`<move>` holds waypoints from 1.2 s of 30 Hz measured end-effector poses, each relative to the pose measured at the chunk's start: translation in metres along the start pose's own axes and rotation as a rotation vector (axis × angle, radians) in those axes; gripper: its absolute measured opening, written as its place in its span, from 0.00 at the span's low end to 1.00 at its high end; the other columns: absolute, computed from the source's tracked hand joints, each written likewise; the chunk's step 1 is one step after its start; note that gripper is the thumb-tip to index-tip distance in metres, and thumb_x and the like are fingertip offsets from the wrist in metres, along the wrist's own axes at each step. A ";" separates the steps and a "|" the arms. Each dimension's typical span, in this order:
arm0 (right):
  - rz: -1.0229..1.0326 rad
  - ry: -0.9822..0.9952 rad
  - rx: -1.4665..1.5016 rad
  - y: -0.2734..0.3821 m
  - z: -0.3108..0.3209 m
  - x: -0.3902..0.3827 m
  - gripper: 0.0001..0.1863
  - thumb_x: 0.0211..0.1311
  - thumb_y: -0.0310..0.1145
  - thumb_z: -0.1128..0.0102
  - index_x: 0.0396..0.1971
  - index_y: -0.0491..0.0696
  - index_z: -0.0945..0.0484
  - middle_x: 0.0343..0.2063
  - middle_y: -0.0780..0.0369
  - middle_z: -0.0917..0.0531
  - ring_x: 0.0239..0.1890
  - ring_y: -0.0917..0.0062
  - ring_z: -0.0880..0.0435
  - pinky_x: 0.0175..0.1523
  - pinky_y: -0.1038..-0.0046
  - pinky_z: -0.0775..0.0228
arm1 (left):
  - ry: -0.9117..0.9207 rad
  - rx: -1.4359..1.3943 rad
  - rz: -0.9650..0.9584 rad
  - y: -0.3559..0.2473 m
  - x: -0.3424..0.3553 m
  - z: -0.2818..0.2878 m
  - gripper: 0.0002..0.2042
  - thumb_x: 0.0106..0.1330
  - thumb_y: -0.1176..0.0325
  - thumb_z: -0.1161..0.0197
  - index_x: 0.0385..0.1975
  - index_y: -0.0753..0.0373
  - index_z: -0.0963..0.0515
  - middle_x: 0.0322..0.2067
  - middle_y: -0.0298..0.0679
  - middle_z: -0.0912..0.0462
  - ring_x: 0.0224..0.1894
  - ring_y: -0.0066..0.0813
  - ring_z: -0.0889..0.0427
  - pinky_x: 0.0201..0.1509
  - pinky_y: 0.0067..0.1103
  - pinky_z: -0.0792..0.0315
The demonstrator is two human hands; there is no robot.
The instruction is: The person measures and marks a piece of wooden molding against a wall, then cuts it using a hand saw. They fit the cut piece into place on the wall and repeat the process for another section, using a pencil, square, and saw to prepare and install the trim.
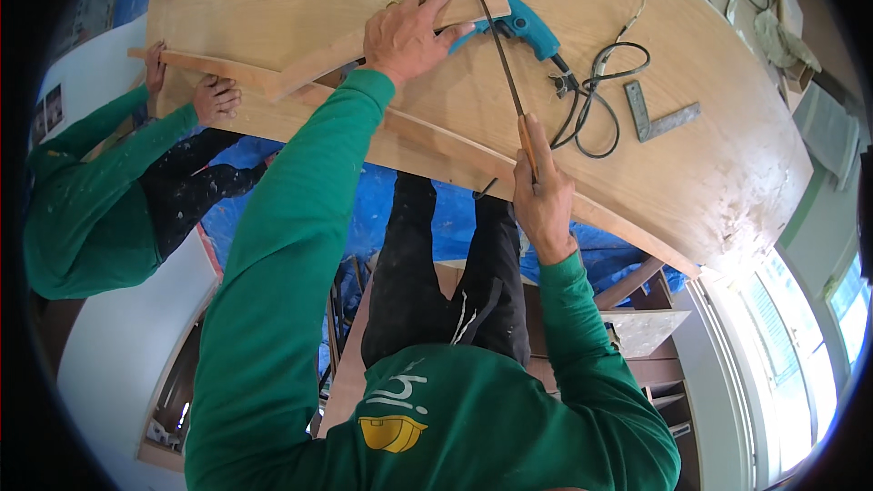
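My left hand [405,41] is closed over a short flat wooden strip [318,64], pressing it down near its right end. In my right hand [544,195] is a long, thin, dark file [506,64], held by its orange-brown handle. The file's blade slants up and away, crossing the right end of the strip and seemingly touching it. Under and beside that end lies a teal power drill [532,27], partly hidden by the wood. A longer wooden strip [436,136] runs along the near edge of the wooden tabletop [709,173].
At the left, a co-worker's hands [216,100] rest by the long strip. The drill's black cord [614,82] lies looped on the table, with a metal square [650,118] right of it. Blue sheeting [364,209] covers the floor below. Assorted tools and materials stand at the far right.
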State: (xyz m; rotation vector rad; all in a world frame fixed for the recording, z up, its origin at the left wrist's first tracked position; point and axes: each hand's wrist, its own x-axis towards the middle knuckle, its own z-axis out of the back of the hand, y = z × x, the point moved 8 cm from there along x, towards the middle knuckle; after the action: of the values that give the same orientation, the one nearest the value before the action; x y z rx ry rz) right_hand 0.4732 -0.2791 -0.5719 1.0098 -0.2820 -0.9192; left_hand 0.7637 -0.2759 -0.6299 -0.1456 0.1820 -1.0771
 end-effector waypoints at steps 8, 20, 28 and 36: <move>-0.036 -0.017 -0.095 0.005 -0.030 0.029 0.34 0.75 0.22 0.40 0.79 0.53 0.31 0.33 0.47 0.14 0.28 0.51 0.15 0.36 0.53 0.25 | -0.043 -0.016 -0.021 0.000 0.003 0.000 0.31 0.70 0.29 0.38 0.58 0.49 0.17 0.41 0.41 0.13 0.42 0.49 0.11 0.42 0.43 0.18; -0.045 0.047 -0.137 0.014 -0.016 0.019 0.34 0.76 0.25 0.42 0.80 0.54 0.34 0.26 0.48 0.16 0.25 0.51 0.16 0.31 0.52 0.28 | -0.030 -0.076 -0.006 -0.003 0.002 0.009 0.29 0.69 0.34 0.33 0.56 0.52 0.17 0.40 0.43 0.14 0.42 0.51 0.12 0.42 0.43 0.19; -0.014 0.034 -0.150 0.002 -0.028 0.033 0.37 0.73 0.24 0.40 0.80 0.56 0.34 0.30 0.48 0.14 0.29 0.49 0.15 0.33 0.49 0.27 | 0.036 -0.089 0.025 -0.004 0.007 0.007 0.30 0.69 0.34 0.33 0.57 0.51 0.18 0.41 0.45 0.13 0.44 0.53 0.12 0.44 0.44 0.19; -0.101 -0.221 -0.244 -0.056 0.135 -0.205 0.28 0.75 0.22 0.39 0.74 0.46 0.25 0.59 0.45 0.13 0.53 0.55 0.07 0.54 0.61 0.16 | 0.183 -0.118 0.097 -0.002 0.001 0.003 0.34 0.70 0.34 0.34 0.65 0.54 0.20 0.52 0.47 0.11 0.55 0.52 0.13 0.54 0.43 0.19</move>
State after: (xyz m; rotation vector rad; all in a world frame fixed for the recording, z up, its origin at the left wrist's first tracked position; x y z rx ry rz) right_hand 0.2386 -0.2146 -0.5061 0.7030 -0.2970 -1.1307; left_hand 0.7632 -0.2778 -0.6263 -0.1419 0.4140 -0.9826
